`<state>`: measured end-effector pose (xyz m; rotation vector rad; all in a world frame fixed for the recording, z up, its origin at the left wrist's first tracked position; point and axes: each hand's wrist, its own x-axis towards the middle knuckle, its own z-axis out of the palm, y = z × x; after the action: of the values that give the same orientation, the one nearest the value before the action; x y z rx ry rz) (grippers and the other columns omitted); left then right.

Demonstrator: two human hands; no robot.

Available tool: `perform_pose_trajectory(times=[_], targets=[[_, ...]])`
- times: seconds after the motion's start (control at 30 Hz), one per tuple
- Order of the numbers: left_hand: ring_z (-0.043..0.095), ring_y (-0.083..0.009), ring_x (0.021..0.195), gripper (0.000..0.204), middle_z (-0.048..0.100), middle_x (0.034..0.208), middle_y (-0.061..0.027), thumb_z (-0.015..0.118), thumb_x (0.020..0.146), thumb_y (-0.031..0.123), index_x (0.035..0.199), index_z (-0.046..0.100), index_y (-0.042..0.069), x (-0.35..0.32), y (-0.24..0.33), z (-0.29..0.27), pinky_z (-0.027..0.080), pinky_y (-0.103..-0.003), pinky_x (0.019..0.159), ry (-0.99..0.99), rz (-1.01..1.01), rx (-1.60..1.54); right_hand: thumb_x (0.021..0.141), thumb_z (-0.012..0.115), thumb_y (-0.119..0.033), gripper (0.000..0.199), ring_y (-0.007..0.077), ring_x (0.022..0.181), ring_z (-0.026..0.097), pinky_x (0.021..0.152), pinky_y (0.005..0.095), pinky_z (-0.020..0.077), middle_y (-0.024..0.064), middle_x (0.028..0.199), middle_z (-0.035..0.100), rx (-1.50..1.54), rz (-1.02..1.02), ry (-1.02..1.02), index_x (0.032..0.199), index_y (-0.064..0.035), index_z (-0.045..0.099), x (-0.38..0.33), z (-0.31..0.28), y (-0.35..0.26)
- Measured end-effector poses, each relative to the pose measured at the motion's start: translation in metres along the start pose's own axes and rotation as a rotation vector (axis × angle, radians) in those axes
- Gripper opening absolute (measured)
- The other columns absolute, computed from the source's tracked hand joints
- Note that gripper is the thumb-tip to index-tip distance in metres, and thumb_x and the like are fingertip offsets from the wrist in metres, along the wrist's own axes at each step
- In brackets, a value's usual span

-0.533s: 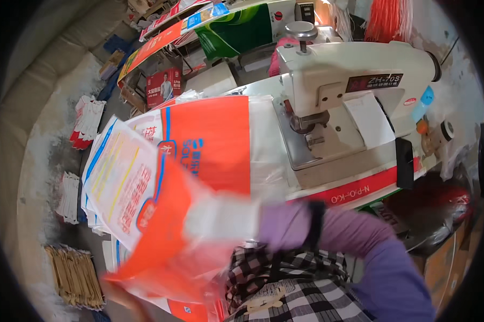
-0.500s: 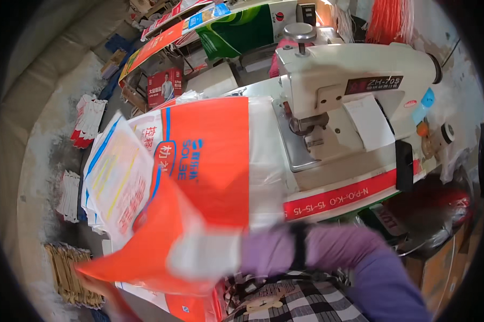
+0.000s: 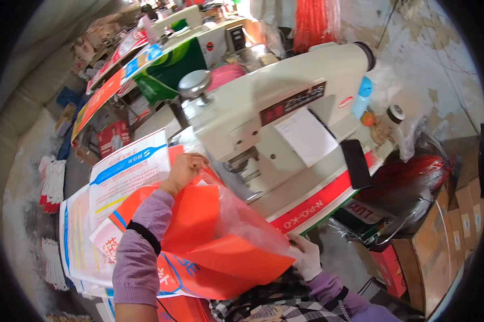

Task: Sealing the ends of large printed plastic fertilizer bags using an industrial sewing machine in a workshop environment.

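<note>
A large orange printed sack point(image 3: 228, 265) with a clear plastic liner point(image 3: 247, 222) at its mouth lies bent across my lap and the table edge. My bare left hand point(image 3: 187, 170) is closed on its far edge, just left of the sewing head. At the near right, my right hand point(image 3: 306, 257) in a white glove pinches the sack's other edge. Beyond it stands a white industrial sewing machine point(image 3: 220, 126), its needle area partly hidden by its own head. Beneath my left arm, a pile of white, blue-striped sacks point(image 3: 81, 236) extends to the left.
A dark phone point(image 3: 355, 163) and a white paper point(image 3: 306, 137) lie on the machine bed. A blue bottle point(image 3: 363, 96) stands behind. Cardboard boxes point(image 3: 427, 257) are stacked at the right. White gloves point(image 3: 51, 180) lie in bundles at the left.
My gloved right hand has swung from over the pile to the near right. My left hand has risen from the lower left to beside the sewing head. The view has turned.
</note>
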<state>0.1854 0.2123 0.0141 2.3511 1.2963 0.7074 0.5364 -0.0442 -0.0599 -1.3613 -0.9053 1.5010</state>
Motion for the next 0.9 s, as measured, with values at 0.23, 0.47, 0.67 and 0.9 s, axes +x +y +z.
perform_pose_trajectory(times=[0.23,0.47,0.67,0.9], targets=[[0.065,-0.0333,0.070,0.017,0.067,0.079,-0.0124,0.061,0.065,-0.003,0.076,0.071,0.007,0.004,-0.033,0.051,0.052,-0.040,0.063,0.153,0.169,0.373,0.078,0.065,-0.023,0.038,0.0277,0.062,0.065,0.057,0.0400,0.0501,0.0070,0.073,0.066,-1.107,-0.540,-0.254,0.116,-0.0193,0.066,0.021,-0.040,0.005],[0.069,-0.0318,0.090,0.035,0.069,0.103,-0.0144,0.061,0.075,-0.005,0.099,0.075,0.016,-0.001,0.008,0.031,0.055,-0.036,0.075,-0.183,0.143,0.152,0.087,0.065,-0.027,0.044,0.0263,0.064,0.066,0.057,0.0365,0.0507,0.0121,0.083,0.069,-0.691,-0.465,-0.165,0.130,-0.0175,0.059,-0.030,-0.048,0.014],[0.064,-0.0251,0.078,0.021,0.069,0.088,-0.0101,0.054,0.090,0.018,0.094,0.070,0.006,0.034,0.060,0.010,0.048,-0.037,0.074,-0.092,-0.052,0.275,0.082,0.068,-0.034,0.052,0.0269,0.056,0.063,0.053,0.0379,0.0479,0.0085,0.065,0.061,-0.727,-0.546,-0.196,0.129,-0.0146,0.057,0.000,-0.008,0.013],[0.064,-0.0166,0.074,0.033,0.064,0.072,-0.0100,0.045,0.098,0.038,0.117,0.062,0.017,-0.040,0.179,-0.045,0.050,-0.035,0.063,-0.923,0.128,0.272,0.089,0.057,-0.028,0.047,0.0291,0.055,0.060,0.048,0.0431,0.0440,0.0092,0.063,0.060,-0.938,-0.859,-0.070,0.132,-0.0105,0.052,0.110,0.068,-0.019]])
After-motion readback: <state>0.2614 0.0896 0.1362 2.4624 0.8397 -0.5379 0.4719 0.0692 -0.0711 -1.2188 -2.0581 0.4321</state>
